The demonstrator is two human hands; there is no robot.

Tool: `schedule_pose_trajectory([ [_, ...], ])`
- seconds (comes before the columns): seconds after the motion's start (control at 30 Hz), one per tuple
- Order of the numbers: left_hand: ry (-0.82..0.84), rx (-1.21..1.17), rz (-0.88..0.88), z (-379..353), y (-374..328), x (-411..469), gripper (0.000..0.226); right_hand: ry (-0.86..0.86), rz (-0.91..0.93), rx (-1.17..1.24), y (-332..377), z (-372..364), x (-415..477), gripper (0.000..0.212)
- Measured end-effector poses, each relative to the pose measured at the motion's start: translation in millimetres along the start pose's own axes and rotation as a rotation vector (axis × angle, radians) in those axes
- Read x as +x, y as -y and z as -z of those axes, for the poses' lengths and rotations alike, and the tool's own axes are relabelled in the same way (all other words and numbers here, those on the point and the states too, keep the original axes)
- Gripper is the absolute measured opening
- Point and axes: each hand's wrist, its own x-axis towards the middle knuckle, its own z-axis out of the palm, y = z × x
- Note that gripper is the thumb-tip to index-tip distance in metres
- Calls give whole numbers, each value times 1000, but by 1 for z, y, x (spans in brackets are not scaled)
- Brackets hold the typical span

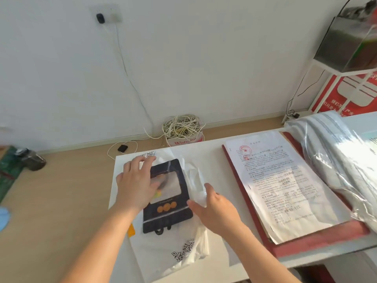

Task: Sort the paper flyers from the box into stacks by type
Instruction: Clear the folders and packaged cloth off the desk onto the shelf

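Tabletop (212, 160) flyer (167, 214) beside left hand (135, 184) (touching).

Two hands (135, 184) (218, 211), one dark flyer (169, 216)

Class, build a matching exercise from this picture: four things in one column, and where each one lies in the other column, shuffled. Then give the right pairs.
Things
1. left hand
2. right hand
3. stamped sheet
4. white cables

Places
A. in a small carton on the floor
B. flat on the dark flyer
C. in the red box
D. on clear plastic right of the flyer

Pairs: 1-B, 2-D, 3-C, 4-A
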Motion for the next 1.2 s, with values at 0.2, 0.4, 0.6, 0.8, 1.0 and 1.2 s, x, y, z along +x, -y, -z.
schedule_pose_trajectory([
  [0.2,131,-286,453,-27,26,-72,78,-91,-73,-35,22,-15,22,50],
  [0.4,28,-686,495,-10,9,-65,45,-73,-155,137,27,-12,22,52],
  [0.6,-148,-992,155,51,-59,-39,57,-367,-41,153,7,70,-23,52],
  [0.8,-105,-1150,-144,54,-178,9,78,-687,-106,227,-69,177,-66,63],
  [1.0,191,-835,-80,-35,-261,11,92,-583,-278,167,-162,191,-35,65],
  [1.2,116,-398,99,-78,-245,-11,107,-308,-274,114,-225,179,-16,60],
])
